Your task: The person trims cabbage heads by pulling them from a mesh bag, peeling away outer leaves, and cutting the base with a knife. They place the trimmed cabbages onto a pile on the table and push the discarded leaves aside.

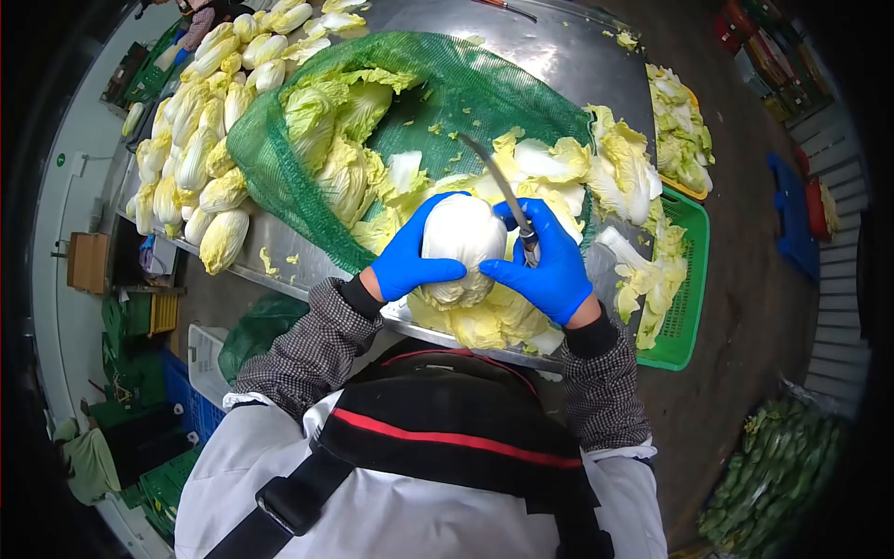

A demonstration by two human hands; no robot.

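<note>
A pale napa cabbage (463, 244) is held over the near edge of the metal table, in front of my body. My left hand (414, 252), in a blue glove, is wrapped round its left side with the thumb across the front. In my right hand (549, 265), also blue-gloved, is a knife (506, 191) with a curved blade pointing up and away to the left. The right thumb and fingertips also touch the cabbage's right side. Beyond lies a green mesh sack (419, 70) with several untrimmed cabbages (345, 177) in its opening. Loose leaves (498, 317) lie beneath the held cabbage.
Many trimmed cabbages (200, 149) are heaped at the table's left. A green crate (684, 317) with leaves stands against the right edge, a yellow-rimmed leaf container (684, 182) behind it. More leaves (624, 168) lie on the table's right. Another person's sleeve (198, 26) shows at upper left.
</note>
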